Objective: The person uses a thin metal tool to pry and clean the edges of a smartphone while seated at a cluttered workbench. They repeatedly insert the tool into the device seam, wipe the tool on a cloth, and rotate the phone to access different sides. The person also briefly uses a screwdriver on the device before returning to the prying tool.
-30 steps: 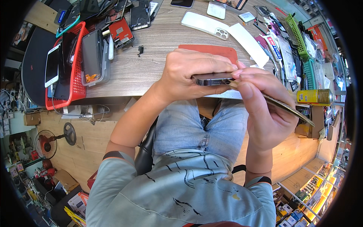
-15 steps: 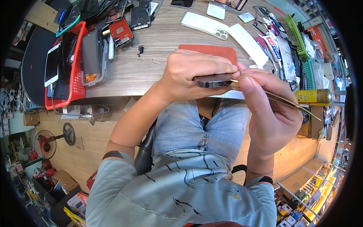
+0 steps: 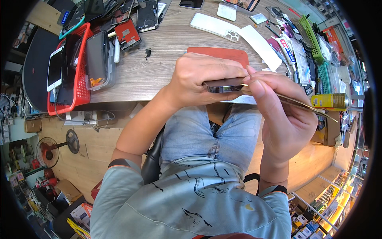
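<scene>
Wrapped around a dark smartphone, my left hand holds it edge-on over the table's front edge. The phone's shiny lower edge faces me. My right hand pinches a slim gold-coloured metal tool between thumb and fingers. Its pale tip lies at the right end of the phone's edge, and its thin tail sticks out to the right beyond my fingers. Fingertips of both hands meet at the phone's right corner. My fingers hide much of the phone and the tool's middle. Behind my left hand lies a flat red-orange pad.
A white phone back and a white strip lie beyond the pad. At left stand a red basket and a clear box with phones. Tubes, green baskets and a yellow can crowd the right.
Both hands and the phone have shifted very slightly left. The tool's tail has tipped up a little. The grips look the same.
</scene>
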A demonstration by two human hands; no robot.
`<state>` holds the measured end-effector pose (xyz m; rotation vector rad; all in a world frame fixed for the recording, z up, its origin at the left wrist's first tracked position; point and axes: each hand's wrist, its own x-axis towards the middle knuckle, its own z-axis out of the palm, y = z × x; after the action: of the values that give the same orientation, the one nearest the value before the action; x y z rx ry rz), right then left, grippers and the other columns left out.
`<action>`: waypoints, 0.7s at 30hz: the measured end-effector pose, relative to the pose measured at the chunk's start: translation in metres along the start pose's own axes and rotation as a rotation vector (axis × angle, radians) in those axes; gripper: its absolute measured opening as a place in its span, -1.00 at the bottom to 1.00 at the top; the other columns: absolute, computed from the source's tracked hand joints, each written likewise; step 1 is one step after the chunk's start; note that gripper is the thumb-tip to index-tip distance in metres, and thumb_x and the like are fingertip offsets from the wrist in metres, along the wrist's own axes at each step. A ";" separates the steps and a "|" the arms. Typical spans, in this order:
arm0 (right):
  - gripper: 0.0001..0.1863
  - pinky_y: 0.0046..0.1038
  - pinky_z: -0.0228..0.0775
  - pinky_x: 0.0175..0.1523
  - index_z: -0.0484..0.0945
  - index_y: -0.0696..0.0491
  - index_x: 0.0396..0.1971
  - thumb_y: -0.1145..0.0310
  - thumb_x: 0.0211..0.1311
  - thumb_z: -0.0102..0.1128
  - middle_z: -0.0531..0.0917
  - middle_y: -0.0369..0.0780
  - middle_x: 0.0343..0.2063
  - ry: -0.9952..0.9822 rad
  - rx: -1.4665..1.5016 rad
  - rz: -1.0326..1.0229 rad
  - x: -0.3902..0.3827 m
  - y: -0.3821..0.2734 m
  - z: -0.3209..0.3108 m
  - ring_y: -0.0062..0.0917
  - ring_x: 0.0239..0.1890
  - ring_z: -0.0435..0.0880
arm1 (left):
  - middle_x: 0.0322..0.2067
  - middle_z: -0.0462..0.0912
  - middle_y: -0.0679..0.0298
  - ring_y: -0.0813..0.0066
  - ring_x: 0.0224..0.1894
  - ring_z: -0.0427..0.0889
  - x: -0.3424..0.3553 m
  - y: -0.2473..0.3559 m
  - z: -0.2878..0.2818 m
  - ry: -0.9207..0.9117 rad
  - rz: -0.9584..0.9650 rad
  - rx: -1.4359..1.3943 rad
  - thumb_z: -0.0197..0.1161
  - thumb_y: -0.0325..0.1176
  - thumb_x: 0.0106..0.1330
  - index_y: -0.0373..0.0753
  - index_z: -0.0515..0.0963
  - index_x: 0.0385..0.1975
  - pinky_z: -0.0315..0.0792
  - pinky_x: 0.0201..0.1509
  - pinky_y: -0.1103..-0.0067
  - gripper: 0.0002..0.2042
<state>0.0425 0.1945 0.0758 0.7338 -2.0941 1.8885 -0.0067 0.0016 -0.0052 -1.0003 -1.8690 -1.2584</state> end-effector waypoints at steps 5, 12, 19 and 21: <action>-0.88 -0.22 0.58 0.23 0.70 0.33 -0.21 0.72 0.28 0.33 0.80 0.00 -0.23 -0.051 -0.024 -0.013 0.002 -0.002 -0.004 -0.34 -0.12 0.78 | -0.22 0.86 0.07 0.18 -0.21 0.88 0.001 0.000 -0.002 -0.024 -0.012 -0.025 0.62 -0.23 0.10 -0.28 0.81 -0.19 0.74 -0.13 0.44 -0.66; -0.88 -0.22 0.58 0.22 0.70 0.32 -0.20 0.72 0.27 0.34 0.79 0.01 -0.23 -0.025 -0.033 -0.031 0.001 0.001 -0.004 -0.33 -0.12 0.78 | -0.23 0.86 0.07 0.18 -0.22 0.88 0.000 0.001 0.000 0.002 -0.002 0.009 0.63 -0.22 0.09 -0.27 0.81 -0.19 0.74 -0.14 0.45 -0.65; -0.87 -0.16 0.58 0.23 0.70 0.32 -0.20 0.72 0.27 0.34 0.79 0.02 -0.22 -0.061 -0.002 -0.067 0.003 0.005 -0.005 -0.29 -0.11 0.78 | -0.22 0.86 0.07 0.18 -0.22 0.88 0.001 0.000 -0.003 -0.013 -0.015 -0.032 0.63 -0.24 0.08 -0.28 0.81 -0.18 0.74 -0.14 0.44 -0.65; -0.87 -0.15 0.58 0.23 0.70 0.31 -0.20 0.72 0.27 0.33 0.79 0.02 -0.22 -0.072 -0.023 -0.053 0.004 0.003 -0.007 -0.29 -0.11 0.78 | -0.22 0.86 0.06 0.18 -0.22 0.88 0.002 0.001 -0.003 -0.011 -0.022 -0.032 0.63 -0.25 0.08 -0.28 0.81 -0.18 0.74 -0.14 0.44 -0.66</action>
<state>0.0363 0.2007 0.0757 0.8556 -2.1129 1.8336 -0.0059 -0.0001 -0.0023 -1.0080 -1.8789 -1.3020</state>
